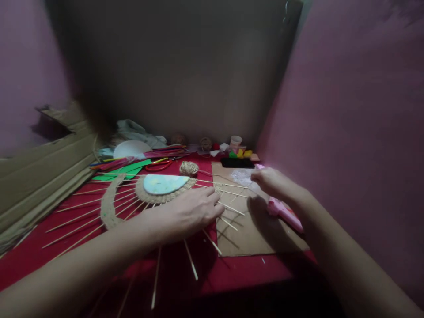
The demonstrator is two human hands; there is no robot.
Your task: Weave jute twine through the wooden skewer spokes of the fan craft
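Observation:
A fan of thin wooden sticks (191,260) spreads out from a half-round piece with a pale blue, yellow-flecked face (165,183) and a twine-wrapped rim. A curved band of woven twine (109,207) crosses the sticks on the left. My left hand (195,210) lies over the right-hand sticks, its bent fingers closed on them beside a small woven twine patch (218,187). Farther right, my right hand (265,177) is raised above the cardboard with fingers pinched together; what they hold is too small to make out. Below it lies a pink glue gun (285,214).
Under the right sticks lies a cardboard sheet (258,238) on a red cloth (238,278). Behind are a twine ball (188,168), red-handled scissors (159,165), green paper (122,171), a black phone (237,163) and a small cup (236,141). Folded cardboard (49,176) leans left; a pink wall (357,132) stands right.

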